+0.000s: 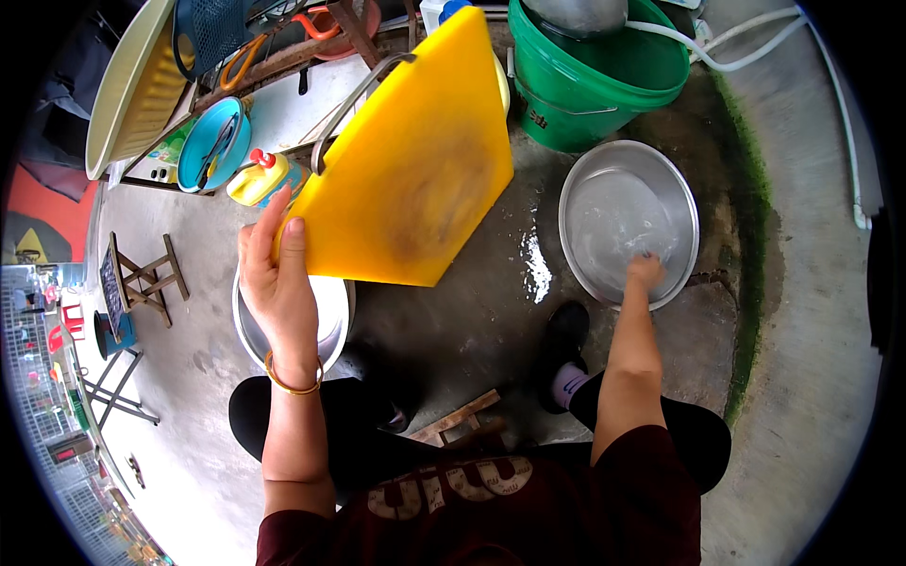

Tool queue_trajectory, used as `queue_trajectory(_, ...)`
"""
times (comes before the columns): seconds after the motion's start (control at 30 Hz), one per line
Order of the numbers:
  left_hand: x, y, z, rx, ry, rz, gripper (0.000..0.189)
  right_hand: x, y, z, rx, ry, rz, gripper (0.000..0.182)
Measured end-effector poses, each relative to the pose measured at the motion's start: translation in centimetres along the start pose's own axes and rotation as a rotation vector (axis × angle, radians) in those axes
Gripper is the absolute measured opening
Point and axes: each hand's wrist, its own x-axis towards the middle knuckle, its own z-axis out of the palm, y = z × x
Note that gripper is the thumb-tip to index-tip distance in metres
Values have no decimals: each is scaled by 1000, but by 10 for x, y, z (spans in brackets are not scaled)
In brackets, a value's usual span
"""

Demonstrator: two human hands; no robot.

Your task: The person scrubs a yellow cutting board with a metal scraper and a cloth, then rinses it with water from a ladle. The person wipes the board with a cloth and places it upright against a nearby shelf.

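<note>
My left hand (279,262) grips the lower left corner of a yellow plastic cutting board (417,170), which is tilted up and has a metal handle on its upper left edge. The board's middle is stained brown. My right hand (645,271) is down inside a round stainless steel basin (587,212) on the right; its fingers are blurred, and whether they hold something cannot be told. A second metal basin (340,318), holding something bright, stands below my left hand, partly hidden by it and the board.
A green bucket (566,117) with a metal bowl (580,13) and a white hose (708,60) stands beyond the right basin. A yellow jug (262,178), a blue bowl (237,152) and a low white-topped table (283,106) lie upper left. A folding stool (152,279) stands left on wet concrete floor.
</note>
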Motion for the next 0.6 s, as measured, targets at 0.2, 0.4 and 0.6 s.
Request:
queue_trajectory(0.2,16,-28,16,-479,-236,-521,45,6,-1,36,387,-594,136,33)
queue_trajectory(0.4,13,-58,41,-513,-405,-595,37,-125,-198,-57,1218,-524,-337,27)
queue_trajectory(0.6,-2,-93,68,-782,-436,-931,14,-267,-317,-117,1070,-327,-1008,34)
